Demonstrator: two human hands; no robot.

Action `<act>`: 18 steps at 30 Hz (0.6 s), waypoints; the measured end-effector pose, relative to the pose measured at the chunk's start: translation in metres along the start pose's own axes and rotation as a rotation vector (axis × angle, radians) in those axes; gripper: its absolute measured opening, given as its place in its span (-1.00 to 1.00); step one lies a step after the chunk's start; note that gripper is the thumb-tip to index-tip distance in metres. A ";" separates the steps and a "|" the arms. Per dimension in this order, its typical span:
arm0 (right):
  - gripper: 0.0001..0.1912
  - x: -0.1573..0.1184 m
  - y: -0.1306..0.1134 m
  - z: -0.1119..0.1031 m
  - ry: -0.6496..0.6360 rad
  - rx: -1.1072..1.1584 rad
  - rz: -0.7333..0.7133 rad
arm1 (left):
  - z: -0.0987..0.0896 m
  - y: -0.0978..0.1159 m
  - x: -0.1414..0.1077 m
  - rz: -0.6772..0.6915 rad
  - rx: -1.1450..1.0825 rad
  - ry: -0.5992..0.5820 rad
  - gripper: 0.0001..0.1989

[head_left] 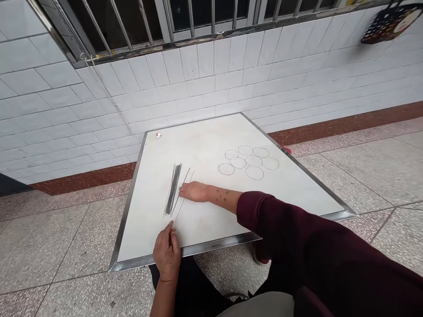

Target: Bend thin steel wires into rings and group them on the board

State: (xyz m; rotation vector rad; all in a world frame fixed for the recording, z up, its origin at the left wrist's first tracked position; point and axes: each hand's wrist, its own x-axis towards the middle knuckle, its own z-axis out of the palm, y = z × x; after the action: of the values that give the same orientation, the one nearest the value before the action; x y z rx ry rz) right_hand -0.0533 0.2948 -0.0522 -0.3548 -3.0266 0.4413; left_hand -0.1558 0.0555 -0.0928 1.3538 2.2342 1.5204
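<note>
Wires, thin, dark: one bundle, lying lengthwise on the left part of the white table; a few loose wires just right of it. Right hand: palm down, fingers extended, over the loose wires. Left hand: at the near edge, fingers curled; grip cannot be told. Wire rings: eight, clustered right of the right hand. Small red-and-white item: far left corner.
</note>
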 end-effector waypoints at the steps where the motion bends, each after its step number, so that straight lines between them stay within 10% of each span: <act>1: -0.86 0.000 -0.001 -0.004 -0.007 -0.002 -0.019 | 0.000 0.000 0.001 0.009 0.014 0.010 -0.69; 10: -0.76 -0.018 -0.020 -0.025 0.058 0.082 -0.040 | 0.000 0.005 0.005 0.051 0.112 0.150 -0.53; 18: -0.88 -0.097 -0.079 -0.037 0.605 0.407 0.199 | -0.006 0.004 0.014 -0.003 0.019 0.200 -0.57</act>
State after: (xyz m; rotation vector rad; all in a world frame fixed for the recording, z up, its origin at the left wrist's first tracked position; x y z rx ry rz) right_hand 0.0277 0.2082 0.0036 -0.6252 -2.2625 0.7787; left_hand -0.1642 0.0617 -0.0817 1.2534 2.3690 1.7071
